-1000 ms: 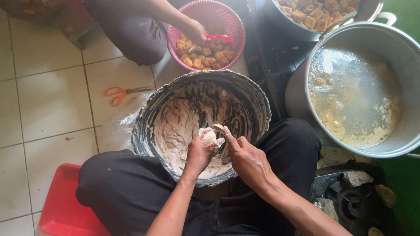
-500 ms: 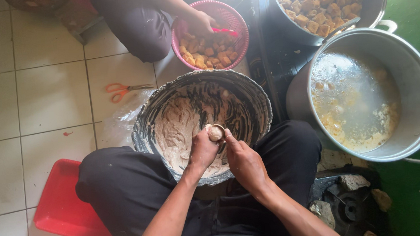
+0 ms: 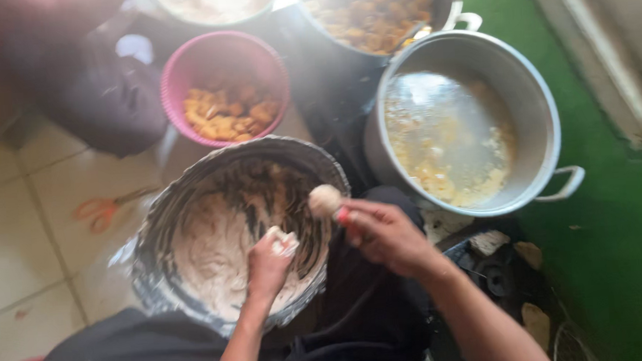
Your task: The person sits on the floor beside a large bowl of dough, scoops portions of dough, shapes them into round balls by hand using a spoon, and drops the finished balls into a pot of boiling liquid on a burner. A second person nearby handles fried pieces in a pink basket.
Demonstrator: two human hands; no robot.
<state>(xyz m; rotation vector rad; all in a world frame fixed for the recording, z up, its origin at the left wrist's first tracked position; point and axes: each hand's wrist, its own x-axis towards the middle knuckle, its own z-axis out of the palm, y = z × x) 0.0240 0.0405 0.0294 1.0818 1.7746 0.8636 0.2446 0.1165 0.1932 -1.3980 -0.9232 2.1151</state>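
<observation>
One right hand (image 3: 386,232) pinched a spoon carrying one dough ball (image 3: 325,199) above the right rim of the batter bowl (image 3: 190,202). One left hand (image 3: 270,260), curled shut around dough, sat inside it. One pink bowl (image 3: 183,70) and two metal pots (image 3: 536,96) stood beyond.

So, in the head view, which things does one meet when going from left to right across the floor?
Orange-handled scissors → large round bowl smeared with pale dough → small round dough ball held by the right hand → big metal pot of cloudy liquid → green floor.
</observation>
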